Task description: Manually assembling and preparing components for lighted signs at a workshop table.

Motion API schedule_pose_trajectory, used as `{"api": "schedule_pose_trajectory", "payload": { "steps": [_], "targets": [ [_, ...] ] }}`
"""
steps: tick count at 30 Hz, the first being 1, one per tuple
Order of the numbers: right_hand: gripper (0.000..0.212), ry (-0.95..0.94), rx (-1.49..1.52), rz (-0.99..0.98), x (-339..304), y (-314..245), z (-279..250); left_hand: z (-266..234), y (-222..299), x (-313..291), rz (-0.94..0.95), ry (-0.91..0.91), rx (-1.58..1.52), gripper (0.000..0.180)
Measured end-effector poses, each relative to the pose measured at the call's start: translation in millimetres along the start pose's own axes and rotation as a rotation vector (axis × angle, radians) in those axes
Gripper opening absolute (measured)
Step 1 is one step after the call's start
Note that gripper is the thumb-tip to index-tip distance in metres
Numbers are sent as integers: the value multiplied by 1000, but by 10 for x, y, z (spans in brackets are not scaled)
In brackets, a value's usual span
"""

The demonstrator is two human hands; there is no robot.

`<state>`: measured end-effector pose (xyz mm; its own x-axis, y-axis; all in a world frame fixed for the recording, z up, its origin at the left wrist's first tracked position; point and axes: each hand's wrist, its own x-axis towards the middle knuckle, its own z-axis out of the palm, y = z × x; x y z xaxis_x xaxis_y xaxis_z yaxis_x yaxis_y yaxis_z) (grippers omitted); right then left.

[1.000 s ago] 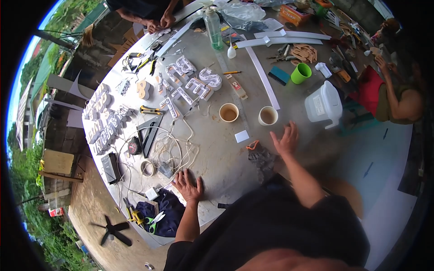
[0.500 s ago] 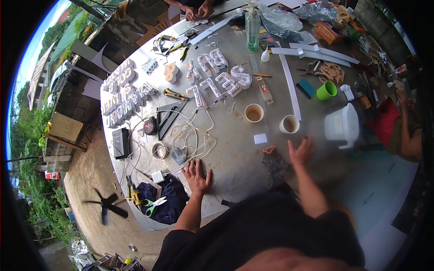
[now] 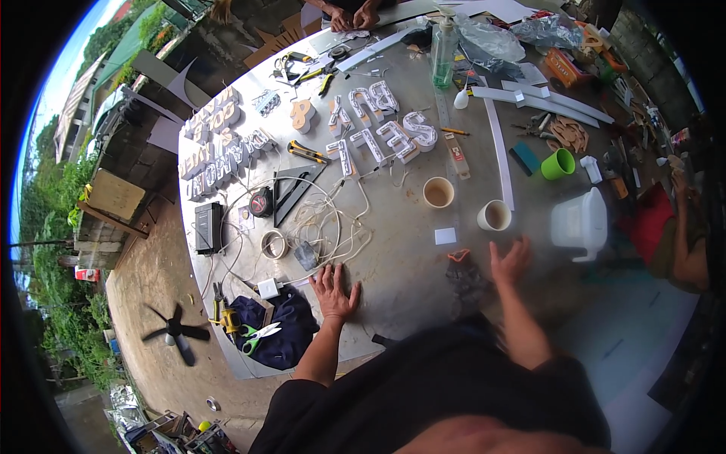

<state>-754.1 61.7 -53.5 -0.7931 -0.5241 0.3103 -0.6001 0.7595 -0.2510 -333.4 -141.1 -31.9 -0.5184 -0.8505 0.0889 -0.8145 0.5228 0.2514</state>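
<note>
My left hand [image 3: 333,292] lies flat at the near edge of the metal table [image 3: 401,280], fingers stretched out. Beside its fingertips are a coil of white cable [image 3: 333,227] and a small white adapter [image 3: 268,287]. My right hand [image 3: 511,262] is open and holds nothing, its fingers apart just below a white cup [image 3: 494,216] with some brown drink in it. A second cup [image 3: 438,193] with brown liquid stands to the left. Between my hands lie a small white card [image 3: 445,236] and a dark cloth-like thing with an orange edge [image 3: 462,276].
Channel letters [image 3: 382,140] cover the table's left and middle. Green-handled scissors [image 3: 261,337] lie on dark cloth [image 3: 291,318] at the near left. A lidded white tub [image 3: 579,219] and green cup [image 3: 557,163] stand right. Other people's hands [image 3: 354,17] show at the far edge.
The view has shifted a little, so the table's things appear slightly farther right. Both hands stay in nearly the same places.
</note>
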Motion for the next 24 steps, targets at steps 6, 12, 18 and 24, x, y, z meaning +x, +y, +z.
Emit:
{"api": "schedule_pose_trajectory", "payload": {
  "steps": [6,12,18,24],
  "targets": [
    [65,12,3,-2,-1,4,17,15,-1,4,-3,3,8,77],
    [65,0,4,7,-7,-1,-3,-1,1,-5,3,-6,4,76],
    [65,-6,0,13,-10,-4,-1,-21,7,-2,1,-30,8,76],
    [65,-6,4,9,-16,15,17,-25,13,5,10,-24,2,77]
  ]
}}
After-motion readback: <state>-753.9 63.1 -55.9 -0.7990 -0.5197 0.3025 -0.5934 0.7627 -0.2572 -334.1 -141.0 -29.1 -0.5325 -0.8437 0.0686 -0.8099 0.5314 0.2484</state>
